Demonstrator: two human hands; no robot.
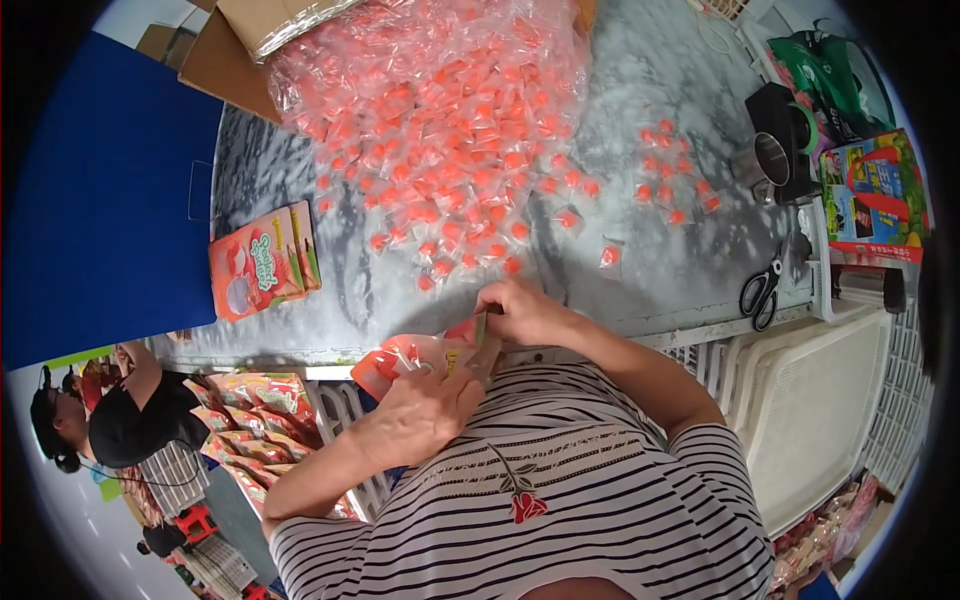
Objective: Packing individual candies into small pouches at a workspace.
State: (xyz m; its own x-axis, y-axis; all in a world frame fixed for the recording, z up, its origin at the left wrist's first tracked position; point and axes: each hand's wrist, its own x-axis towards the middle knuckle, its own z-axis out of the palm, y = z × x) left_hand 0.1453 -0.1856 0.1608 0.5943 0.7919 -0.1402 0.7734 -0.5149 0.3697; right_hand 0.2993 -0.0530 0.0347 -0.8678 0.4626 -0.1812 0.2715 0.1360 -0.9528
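Observation:
A red printed pouch [400,358] is held close to my body at the table's front edge. My left hand [425,408] is closed round its lower side. With fingers pinched together, my right hand [522,314] grips the pouch's upper right corner. Just beyond my hands spreads a big heap of small red sweets [450,140] in clear wrappers. One wrapped sweet [610,256] lies apart to the right of it, and a loose group [668,172] sits farther back. Flat red pouches [255,265] are stacked on the table at the left.
Scissors [762,295] lie at the table's right edge, near a metal cup [771,158] and a tape dispenser [790,125]. A blue panel [110,200] stands left. Filled pouches [250,420] fill a crate below it. White trays [810,420] stand right. A co-worker [120,415] is far left.

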